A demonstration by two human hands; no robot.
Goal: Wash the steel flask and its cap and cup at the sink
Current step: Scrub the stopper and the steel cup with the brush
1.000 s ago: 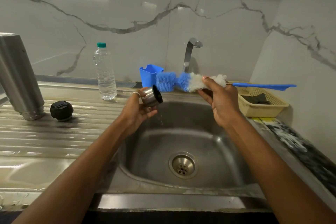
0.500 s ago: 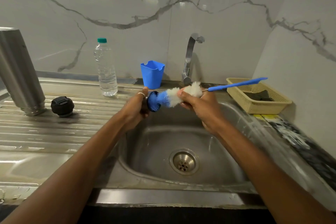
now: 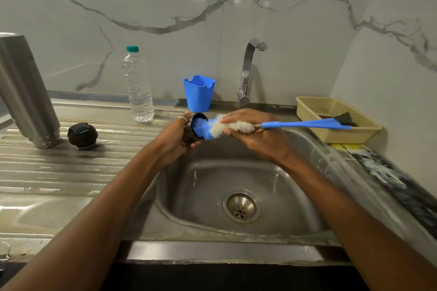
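My left hand [image 3: 176, 139] grips the small steel cup [image 3: 194, 118] on its side over the back left of the sink basin [image 3: 279, 179]; the hand hides most of the cup. My right hand [image 3: 255, 136] holds a blue-and-white bottle brush [image 3: 236, 126] by its bristled part. The blue tip of the brush is inside the cup's mouth. The steel flask [image 3: 26, 92] stands upside down on the draining board [image 3: 71, 168] at the far left. Its black cap [image 3: 82, 135] lies beside it.
A clear water bottle [image 3: 138, 85] and a blue plastic holder [image 3: 199, 92] stand at the back edge. The tap [image 3: 248, 71] runs no water. A beige basket [image 3: 335, 118] with a dark scrub pad sits at the right. The drain [image 3: 241, 207] is below the hands.
My right hand has brought the brush down and left, and its blue tip has gone into the cup. Both hands have dropped a little toward the basin.
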